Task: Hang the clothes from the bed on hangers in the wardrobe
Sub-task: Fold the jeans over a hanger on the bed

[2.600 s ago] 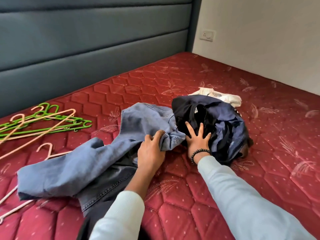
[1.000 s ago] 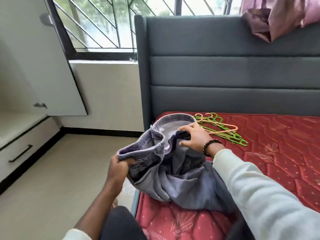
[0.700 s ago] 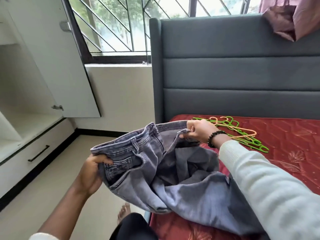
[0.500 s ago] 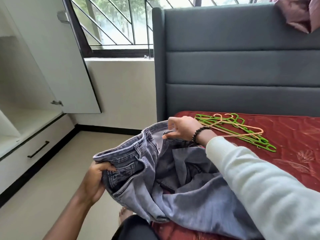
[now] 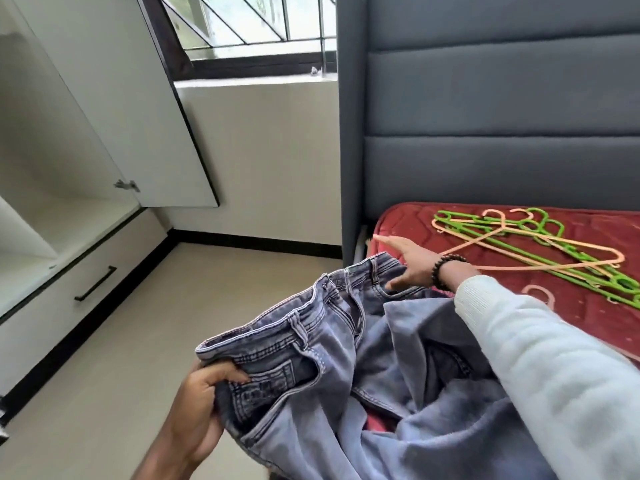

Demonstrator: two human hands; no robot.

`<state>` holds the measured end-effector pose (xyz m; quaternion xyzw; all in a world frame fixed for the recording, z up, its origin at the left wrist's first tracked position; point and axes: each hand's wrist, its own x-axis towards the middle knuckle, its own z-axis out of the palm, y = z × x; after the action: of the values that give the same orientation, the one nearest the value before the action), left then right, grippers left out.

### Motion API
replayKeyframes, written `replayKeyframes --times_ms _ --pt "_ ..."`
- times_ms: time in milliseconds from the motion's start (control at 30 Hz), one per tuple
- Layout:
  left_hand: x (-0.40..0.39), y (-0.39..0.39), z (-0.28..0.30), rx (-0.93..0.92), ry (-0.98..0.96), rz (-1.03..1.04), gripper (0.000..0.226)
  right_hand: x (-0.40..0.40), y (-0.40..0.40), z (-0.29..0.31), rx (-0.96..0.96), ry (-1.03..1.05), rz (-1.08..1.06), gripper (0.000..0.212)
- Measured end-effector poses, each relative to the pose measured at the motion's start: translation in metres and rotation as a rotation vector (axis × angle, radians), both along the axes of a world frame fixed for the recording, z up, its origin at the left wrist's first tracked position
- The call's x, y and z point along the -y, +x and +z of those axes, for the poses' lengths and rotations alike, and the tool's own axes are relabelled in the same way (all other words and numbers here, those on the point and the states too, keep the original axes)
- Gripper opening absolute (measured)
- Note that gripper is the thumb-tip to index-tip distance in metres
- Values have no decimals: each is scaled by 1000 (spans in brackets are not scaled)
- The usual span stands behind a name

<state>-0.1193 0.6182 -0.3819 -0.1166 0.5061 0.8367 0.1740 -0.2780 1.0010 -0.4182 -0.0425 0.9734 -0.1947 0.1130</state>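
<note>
The jeans (image 5: 329, 368) in the left grip (image 5: 201, 407) are washed grey-blue denim with paler stitching. Beyond the right grip (image 5: 410, 268), green hangers (image 5: 540, 252) and peach hangers (image 5: 512, 247) lie on a dark red mattress (image 5: 588, 306) with a quilted pattern. The headboard (image 5: 485, 109) is slate grey, the right sleeve (image 5: 540, 362) pale white, the bead bracelet (image 5: 445, 268) black, the wardrobe (image 5: 86, 116) off-white with a black drawer handle (image 5: 95, 284).

Pale ribbed sleeve (image 5: 540, 358), dark beaded bracelet (image 5: 445, 271) on right wrist
</note>
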Motion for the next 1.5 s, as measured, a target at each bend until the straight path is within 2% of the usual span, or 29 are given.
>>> replayKeyframes --times_ms 67,167,267,500,633,767,867,900,967,1033,1100,1200,1333,1433,1500 --pt "-2 -7 -5 4 -2 -9 55 16 -10 4 -27 86 87 115" --pt "-8 -16 -11 -9 -5 18 69 44 -18 11 23 233 206 92" --pt "-15 -24 -16 3 12 49 54 61 -21 10 38 344 287 80" --pt "-20 -24 -18 7 -26 149 59 63 -16 -5 -6 401 141 91" --pt "-17 -27 -20 -10 -28 228 56 59 -14 -29 70 271 -146 129" --pt "-11 -28 -29 -3 -65 237 57 47 -16 -38 43 15 -392 132" --pt "-7 -27 -36 10 -89 238 54 31 -18 -22 193 -117 -472 137" --pt "-6 -27 -37 13 -94 246 51 28 -15 -15 243 -103 -462 130" --pt "-8 -24 -34 3 -112 252 46 24 -5 1 232 -83 -430 91" --pt "-15 -18 -24 -16 -126 272 40 30 4 22 139 -126 -393 53" --pt "-29 -12 -3 -54 -109 288 35 43 19 53 26 -138 -347 30" --pt "-67 -11 44 -161 -39 307 33 63 45 118 -146 -188 -376 22" --pt "-128 -3 129 -377 55 302 37 83 94 221 -276 -431 -373 20" --pt "-165 5 170 -563 -32 279 19 98 127 266 -326 -617 -303 13" --pt "-182 15 190 -632 -86 221 20 98 150 287 -433 -661 -361 17"
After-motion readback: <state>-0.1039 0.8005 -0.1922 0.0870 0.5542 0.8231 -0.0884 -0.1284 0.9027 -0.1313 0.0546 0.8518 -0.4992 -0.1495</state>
